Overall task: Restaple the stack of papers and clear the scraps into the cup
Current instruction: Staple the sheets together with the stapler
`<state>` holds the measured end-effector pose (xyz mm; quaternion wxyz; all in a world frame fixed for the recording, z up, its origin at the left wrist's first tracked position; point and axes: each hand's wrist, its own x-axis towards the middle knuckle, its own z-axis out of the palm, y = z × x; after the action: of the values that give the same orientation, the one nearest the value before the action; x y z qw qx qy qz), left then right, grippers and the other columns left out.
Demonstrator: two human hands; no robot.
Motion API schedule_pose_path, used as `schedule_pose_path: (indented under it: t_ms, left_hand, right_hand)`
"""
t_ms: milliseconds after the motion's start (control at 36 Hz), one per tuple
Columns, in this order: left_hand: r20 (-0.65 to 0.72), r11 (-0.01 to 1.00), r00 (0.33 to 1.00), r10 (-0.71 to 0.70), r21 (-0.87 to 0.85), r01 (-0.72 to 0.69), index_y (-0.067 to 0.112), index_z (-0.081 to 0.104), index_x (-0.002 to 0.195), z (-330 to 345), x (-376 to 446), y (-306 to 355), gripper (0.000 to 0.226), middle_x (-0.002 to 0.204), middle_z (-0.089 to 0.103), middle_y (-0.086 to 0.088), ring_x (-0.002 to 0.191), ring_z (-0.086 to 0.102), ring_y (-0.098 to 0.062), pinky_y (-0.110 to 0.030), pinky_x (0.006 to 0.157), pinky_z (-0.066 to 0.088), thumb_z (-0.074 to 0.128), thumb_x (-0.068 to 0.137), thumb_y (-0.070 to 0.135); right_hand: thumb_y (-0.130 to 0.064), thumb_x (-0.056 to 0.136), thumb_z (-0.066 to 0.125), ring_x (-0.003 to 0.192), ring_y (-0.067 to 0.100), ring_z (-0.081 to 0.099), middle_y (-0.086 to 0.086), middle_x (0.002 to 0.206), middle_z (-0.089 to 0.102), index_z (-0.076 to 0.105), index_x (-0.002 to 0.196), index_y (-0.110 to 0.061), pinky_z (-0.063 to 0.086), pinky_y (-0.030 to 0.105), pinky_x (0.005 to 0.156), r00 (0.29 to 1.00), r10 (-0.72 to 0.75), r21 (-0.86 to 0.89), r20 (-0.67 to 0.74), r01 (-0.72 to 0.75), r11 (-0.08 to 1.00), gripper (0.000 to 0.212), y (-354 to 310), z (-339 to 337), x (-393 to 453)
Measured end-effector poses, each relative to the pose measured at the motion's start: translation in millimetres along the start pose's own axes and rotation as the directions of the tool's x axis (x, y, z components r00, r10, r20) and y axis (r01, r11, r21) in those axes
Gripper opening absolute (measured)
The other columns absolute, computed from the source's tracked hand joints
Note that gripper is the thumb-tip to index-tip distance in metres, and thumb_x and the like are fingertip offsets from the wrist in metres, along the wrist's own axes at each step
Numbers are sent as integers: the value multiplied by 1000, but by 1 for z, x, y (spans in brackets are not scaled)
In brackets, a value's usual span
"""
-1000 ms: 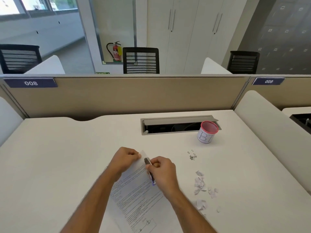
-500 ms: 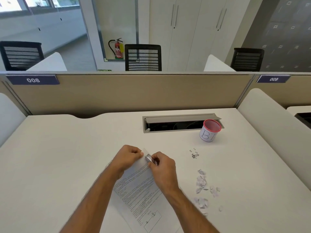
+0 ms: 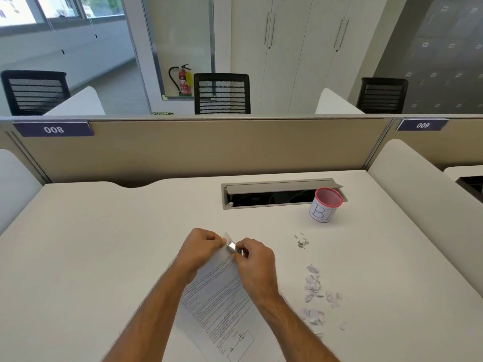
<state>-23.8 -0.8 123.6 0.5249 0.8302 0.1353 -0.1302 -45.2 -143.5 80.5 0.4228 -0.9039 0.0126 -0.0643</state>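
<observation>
Papers (image 3: 217, 301), a printed stack, lie slanted on the white desk (image 3: 104, 257) at lower centre of the frame; the left hand (image 3: 201, 250) pinches their top corner; just right of it the right hand (image 3: 254, 265) is closed around a small metal tool (image 3: 235, 249) (stapler or remover, hard to tell) pressed at that corner; further right lie loose staples (image 3: 302, 241), torn paper scraps (image 3: 317, 296), and, above them, a red-rimmed cup (image 3: 325, 207).

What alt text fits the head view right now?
Both hands work at the top corner of the stack of papers: left hand pinching it, right hand holding a small metal tool. Paper scraps lie right; the cup stands beyond.
</observation>
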Motion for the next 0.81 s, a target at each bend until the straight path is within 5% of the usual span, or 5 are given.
schedule_pose_path:
  t_ms: [472,639,806]
  left_hand:
    - [-65,994,995,-80,-76,75,-4,67,69,-1,8,-1,31,64,59,-15,57,54,-23,-32,55,42,74,81,24]
    - [-73,986,991,-113,-128,103,11,54,63,-1,7,4,24,64,47,-12,59,43,-21,-30,53,34,73,77,15]
    - [-70,975,993,-96,-209,79,10,63,58,-1,8,1,30,62,61,-10,58,55,-22,-32,59,44,77,83,19]
  right_hand:
    - [-13,94,64,80,9,45,-9,82,55,60,84,-18,33,11,63,976,-193,-108,-100,182,977,11,-1,8,-5]
    - [-5,89,64,81,14,49,-3,84,57,61,87,-14,47,27,62,914,-366,-191,-173,334,923,10,-5,9,-8]
    - [-11,92,64,86,9,48,-9,88,58,65,92,-18,42,19,69,963,-229,-120,-140,213,970,7,-7,3,-4]
